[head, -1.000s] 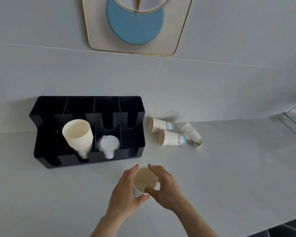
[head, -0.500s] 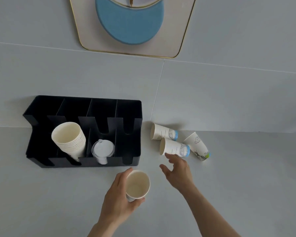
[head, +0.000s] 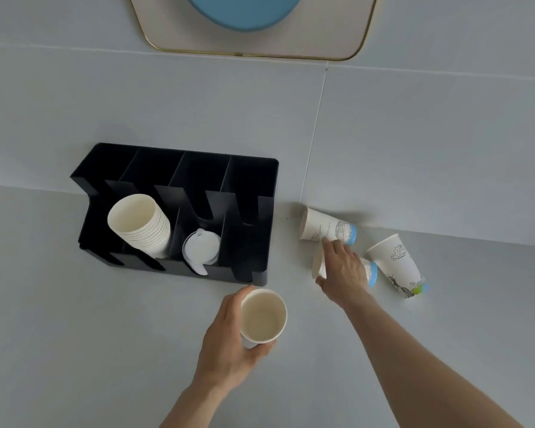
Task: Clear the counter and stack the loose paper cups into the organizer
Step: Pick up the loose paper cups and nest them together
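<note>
My left hand [head: 226,344] holds a white paper cup [head: 263,318] upright, mouth up, just in front of the black organizer [head: 253,180]. A stack of paper cups [head: 139,222] leans in the organizer's second slot. Right of the organizer, three printed cups lie on their sides. My right hand [head: 344,273] lies over the middle cup [head: 371,273], fingers curled around its body near the mouth. The far cup [head: 327,228] rests by the wall, touching my fingertips. The third cup [head: 397,264] lies to the right, apart from my hand.
White plastic lids [head: 199,250] sit in the organizer's third slot; its rightmost slot looks dark and bare. The grey counter [head: 74,335] meets the tiled wall [head: 414,149] behind. A gold-rimmed wall piece [head: 260,41] hangs above.
My right hand let go of the held cup and reached right and back onto the middle lying cup. My left hand kept the cup. The view shifted right and down.
</note>
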